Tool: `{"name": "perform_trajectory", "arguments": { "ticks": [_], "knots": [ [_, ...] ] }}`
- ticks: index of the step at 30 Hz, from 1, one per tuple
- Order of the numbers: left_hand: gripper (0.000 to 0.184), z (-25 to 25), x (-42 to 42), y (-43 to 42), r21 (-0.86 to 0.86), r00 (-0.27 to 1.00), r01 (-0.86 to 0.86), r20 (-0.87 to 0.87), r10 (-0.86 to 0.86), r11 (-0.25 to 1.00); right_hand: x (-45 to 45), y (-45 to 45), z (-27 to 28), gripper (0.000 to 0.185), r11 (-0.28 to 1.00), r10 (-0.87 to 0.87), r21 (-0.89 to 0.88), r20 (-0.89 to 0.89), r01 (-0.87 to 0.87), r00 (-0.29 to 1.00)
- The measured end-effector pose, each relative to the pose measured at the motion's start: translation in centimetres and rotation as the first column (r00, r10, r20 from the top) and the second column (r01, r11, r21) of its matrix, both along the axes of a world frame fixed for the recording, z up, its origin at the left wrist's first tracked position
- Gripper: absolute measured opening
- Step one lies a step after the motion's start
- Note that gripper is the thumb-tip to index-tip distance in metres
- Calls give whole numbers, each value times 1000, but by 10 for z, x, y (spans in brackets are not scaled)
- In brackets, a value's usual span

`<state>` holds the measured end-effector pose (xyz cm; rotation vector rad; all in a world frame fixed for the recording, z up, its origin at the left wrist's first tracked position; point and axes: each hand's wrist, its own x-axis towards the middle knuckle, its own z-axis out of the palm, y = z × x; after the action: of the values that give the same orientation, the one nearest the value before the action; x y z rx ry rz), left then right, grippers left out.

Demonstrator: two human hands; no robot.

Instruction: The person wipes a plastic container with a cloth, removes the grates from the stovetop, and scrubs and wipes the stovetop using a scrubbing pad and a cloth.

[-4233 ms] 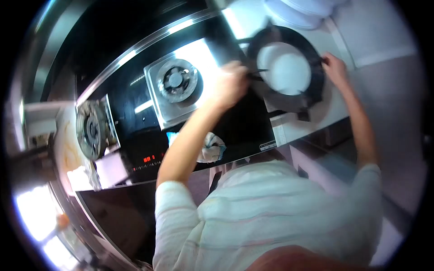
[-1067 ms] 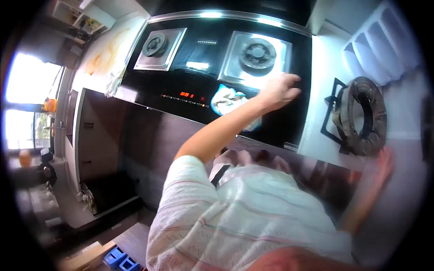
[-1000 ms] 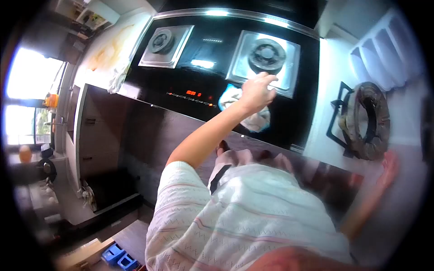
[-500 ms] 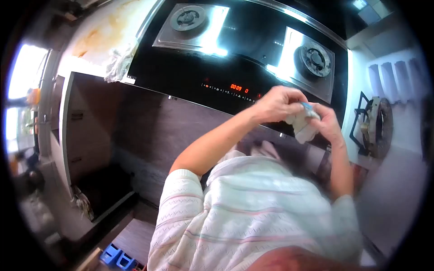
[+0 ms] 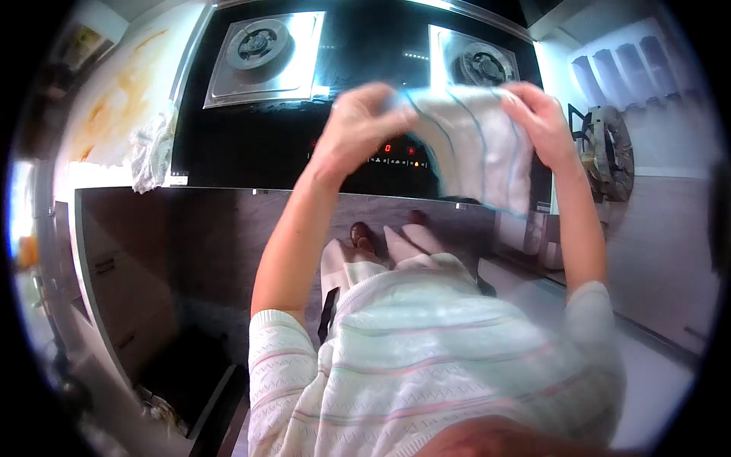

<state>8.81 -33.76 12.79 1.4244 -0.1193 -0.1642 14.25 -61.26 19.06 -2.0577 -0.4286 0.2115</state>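
A white cloth with blue stripes (image 5: pixel 476 141) hangs spread out over the front of the black glass cooktop (image 5: pixel 251 141). My left hand (image 5: pixel 358 126) is closed on its upper left corner, slightly smeared by motion. At the upper right corner, my right hand (image 5: pixel 539 122) pinches the fabric between thumb and fingers. The cloth's lower edge droops past the cooktop's front edge. Part of the lit red control panel (image 5: pixel 388 150) shows between my left hand and the cloth, which covers some of the glass behind it.
Two burners sit on metal plates, the left burner (image 5: pixel 260 46) and the right burner (image 5: pixel 487 65). A crumpled whitish cloth (image 5: pixel 152 152) lies at the left on a stained white counter (image 5: pixel 114 99). Black pan supports and round burner parts (image 5: pixel 609 152) rest on the right counter.
The cloth was bunched up between both hands and is now unfolded and stretched wide. My hands have moved apart. The view has shifted, with the cooktop now lower left.
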Motion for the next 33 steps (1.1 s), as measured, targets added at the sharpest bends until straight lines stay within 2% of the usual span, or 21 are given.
{"name": "perform_trajectory", "arguments": {
  "ticks": [2,3,5,6,7,9,10,15,16,18,19,20,21,22,24,25,27,29,30,31,33],
  "knots": [
    [31,-6,17,3,-50,975,-215,43,217,975,30,20,-13,28,995,0,98,69,-7,998],
    [38,-13,25,9,70,937,-315,181,298,947,46,28,-27,33,994,-9,113,84,-1,996],
    [41,-26,26,29,324,827,-558,286,483,764,64,52,-61,46,953,9,-278,418,119,908],
    [41,-36,22,41,407,790,-614,310,530,676,63,71,-71,54,839,196,-544,359,34,912],
    [42,-49,11,53,487,752,-654,339,565,579,57,86,-84,63,649,353,-759,251,-43,901],
    [39,-79,-15,82,590,694,-707,472,545,390,50,92,-142,74,542,498,-830,191,-131,846],
    [37,-81,-30,94,658,687,-697,499,528,285,57,94,-164,72,631,480,-768,273,-112,834],
    [32,-125,-69,150,746,604,-643,632,486,-171,181,141,-189,73,591,373,-802,370,89,851],
    [31,-128,-69,151,742,587,-640,640,496,-199,217,149,-197,74,663,321,-740,422,118,848],
    [31,-133,-65,151,731,562,-643,653,508,-228,275,170,-208,75,707,249,-684,479,180,842],
    [31,-133,-65,151,729,559,-646,654,509,-226,254,182,-179,62,905,172,-426,390,12,905],
    [30,-133,-67,151,727,561,-650,654,508,-220,231,196,-146,49,988,143,-94,273,-122,951],
    [31,-134,-70,152,736,569,-640,647,508,-221,235,210,-166,60,892,239,-447,354,-61,904],
    [31,-134,-69,152,732,559,-640,651,514,-232,239,225,-186,71,688,378,-724,405,40,833],
    [31,-135,-68,148,745,575,-626,641,509,-231,140,238,-178,64,803,467,-530,274,-273,841],
    [31,-137,-68,149,746,580,-620,644,498,-243,83,238,-179,64,793,572,-492,396,-360,718],
    [31,-137,-69,152,750,591,-611,644,486,-252,35,216,-174,64,699,710,-527,426,-484,561],
    [32,-134,-70,151,757,599,-611,634,490,-232,48,206,-173,64,621,769,-570,314,-538,556],
    [32,-132,-70,150,774,606,-586,615,505,-241,62,205,-174,62,636,751,-591,328,-496,573],
    [31,-133,-70,150,767,598,-594,623,504,-244,87,212,-152,62,638,725,-577,225,-511,651],
    [30,-131,-68,148,755,580,-612,631,515,-237,162,236,-168,62,763,536,-587,343,-270,771]
  ]
}}
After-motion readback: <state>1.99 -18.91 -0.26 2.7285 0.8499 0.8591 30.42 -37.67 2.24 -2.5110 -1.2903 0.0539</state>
